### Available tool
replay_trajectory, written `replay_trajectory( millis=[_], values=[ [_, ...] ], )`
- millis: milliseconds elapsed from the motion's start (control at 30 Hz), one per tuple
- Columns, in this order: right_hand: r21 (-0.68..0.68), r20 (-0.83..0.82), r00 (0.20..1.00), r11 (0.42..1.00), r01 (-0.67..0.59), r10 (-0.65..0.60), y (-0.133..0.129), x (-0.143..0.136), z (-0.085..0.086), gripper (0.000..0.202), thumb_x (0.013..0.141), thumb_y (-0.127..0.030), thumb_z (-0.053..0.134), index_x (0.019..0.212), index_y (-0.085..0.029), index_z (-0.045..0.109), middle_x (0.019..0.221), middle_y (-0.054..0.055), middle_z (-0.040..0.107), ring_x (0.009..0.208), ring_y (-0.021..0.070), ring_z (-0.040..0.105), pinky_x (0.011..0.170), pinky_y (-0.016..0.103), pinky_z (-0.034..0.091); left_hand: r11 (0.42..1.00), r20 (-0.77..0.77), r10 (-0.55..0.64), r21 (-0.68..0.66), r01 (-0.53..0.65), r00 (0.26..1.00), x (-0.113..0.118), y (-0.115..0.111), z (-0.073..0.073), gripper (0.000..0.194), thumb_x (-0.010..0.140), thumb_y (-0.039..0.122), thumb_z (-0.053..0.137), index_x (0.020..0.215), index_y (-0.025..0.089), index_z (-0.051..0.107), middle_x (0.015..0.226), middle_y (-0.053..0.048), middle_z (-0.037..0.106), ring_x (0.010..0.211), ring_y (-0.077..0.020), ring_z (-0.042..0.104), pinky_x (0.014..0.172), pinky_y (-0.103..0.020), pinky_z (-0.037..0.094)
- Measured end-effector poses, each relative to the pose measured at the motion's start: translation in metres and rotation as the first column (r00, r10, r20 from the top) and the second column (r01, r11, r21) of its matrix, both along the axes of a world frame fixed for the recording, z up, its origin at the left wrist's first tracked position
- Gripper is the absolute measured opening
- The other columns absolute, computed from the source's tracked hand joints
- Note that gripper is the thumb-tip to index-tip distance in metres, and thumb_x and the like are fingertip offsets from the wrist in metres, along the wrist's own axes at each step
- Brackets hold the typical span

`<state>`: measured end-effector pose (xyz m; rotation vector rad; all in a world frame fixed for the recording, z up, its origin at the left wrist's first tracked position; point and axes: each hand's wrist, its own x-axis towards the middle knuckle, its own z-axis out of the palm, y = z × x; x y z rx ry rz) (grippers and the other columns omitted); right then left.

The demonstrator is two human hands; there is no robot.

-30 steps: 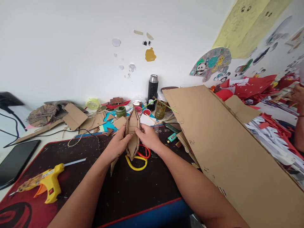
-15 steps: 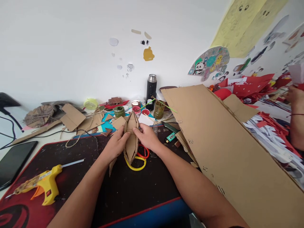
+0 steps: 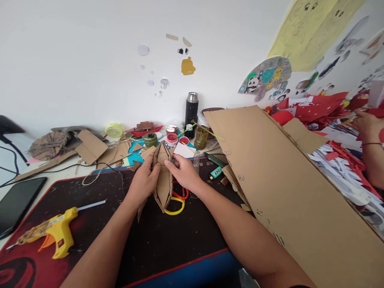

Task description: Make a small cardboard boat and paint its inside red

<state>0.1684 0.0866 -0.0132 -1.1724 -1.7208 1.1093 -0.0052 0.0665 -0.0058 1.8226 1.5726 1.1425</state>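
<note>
A small boat-shaped cardboard piece, pointed at both ends with raised side walls, is held between my two hands above the dark mat. My left hand is closed on its left wall, the thumb over the rim. On the other side, my right hand grips the right wall, its thumb reaching over the inside. Beneath the boat and partly hidden by it lie scissors with yellow and red handles. A narrow cardboard scrap shows below my left hand.
A yellow glue gun and a black phone lie at left. A large cardboard sheet slants across the right. Paint jars, a black flask and scraps line the wall. Another person's hand is at far right.
The cardboard boat has shifted slightly left and tipped, its near end now lower, uncovering more of the scissors' handles. Both hands keep hold. The other person's hand has moved slightly left.
</note>
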Motion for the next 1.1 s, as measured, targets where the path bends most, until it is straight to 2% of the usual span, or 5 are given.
replay_trajectory(
  millis=[233,433,567,800,1100],
  values=[
    [0.034,0.041,0.995,0.995,0.089,-0.09,0.001,0.001,-0.001,0.041,0.107,-0.046,0.063,0.14,-0.021,0.07,0.078,0.0,0.068,0.072,0.0205,0.062,0.069,0.03,0.045,1.0,-0.023,-0.026,0.008,0.026,0.999,-0.001,0.0,-0.007,0.069,0.101,0.038,0.048,0.166,0.017,0.049,0.169,-0.012,0.054,0.162,-0.0294,0.042,0.134,-0.049,0.028],
    [0.062,0.05,0.995,0.995,0.085,-0.088,0.005,0.0,-0.007,0.036,0.108,-0.04,0.063,0.137,-0.022,0.075,0.107,0.008,0.08,0.097,0.026,0.072,0.086,0.035,0.052,1.0,-0.037,-0.024,-0.012,0.023,0.999,0.002,0.001,-0.01,0.069,0.101,0.038,0.046,0.165,0.014,0.051,0.169,-0.013,0.053,0.161,-0.031,0.043,0.135,-0.051,0.025],
    [0.057,0.039,0.997,0.996,0.063,-0.065,0.006,0.0,-0.009,0.035,0.109,-0.037,0.06,0.135,-0.02,0.076,0.11,0.009,0.081,0.1,0.0264,0.073,0.089,0.035,0.054,0.999,-0.037,-0.022,-0.033,0.021,0.999,0.003,0.0,-0.011,0.068,0.101,0.039,0.045,0.163,0.013,0.053,0.167,-0.014,0.055,0.16,-0.03,0.045,0.135,-0.05,0.026],
    [-0.023,-0.109,0.994,1.0,0.009,-0.011,0.005,0.0,-0.006,0.031,0.108,-0.037,0.061,0.131,-0.024,0.076,0.097,0.004,0.078,0.087,0.0226,0.071,0.074,0.029,0.054,0.999,0.016,-0.01,-0.046,0.01,1.0,0.0,0.004,-0.015,0.069,0.099,0.038,0.049,0.163,0.014,0.053,0.166,-0.015,0.057,0.159,-0.0315,0.046,0.134,-0.051,0.028],
    [-0.242,-0.259,0.966,0.968,-0.068,0.003,0.007,-0.002,-0.005,0.042,0.103,-0.056,0.068,0.128,-0.022,0.074,0.063,-0.005,0.055,0.051,0.0131,0.049,0.047,0.023,0.039,0.998,0.151,0.011,-0.066,-0.001,0.988,-0.003,0.004,-0.012,0.063,0.099,0.047,0.057,0.156,0.021,0.058,0.157,-0.015,0.064,0.148,-0.0326,0.058,0.128,-0.052,0.038]
  ],
)
